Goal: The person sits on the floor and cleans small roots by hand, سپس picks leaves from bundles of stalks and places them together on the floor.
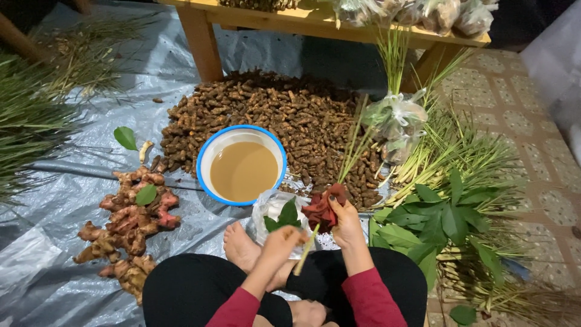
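Hands bundling herbs over the lap

The right hand point(346, 225) grips a red bundle point(321, 209) and a lemongrass stalk point(351, 151); the left hand point(279, 242) pinches green leaves point(284, 216) over a plastic bag point(266, 209), just below the blue-rimmed bowl point(206, 158) and root pile point(272, 103).

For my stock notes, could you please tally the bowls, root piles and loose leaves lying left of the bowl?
Bowls: 1
Root piles: 2, small brown roots and pinkish ginger-like roots
Loose green leaves: 2
Total: 5
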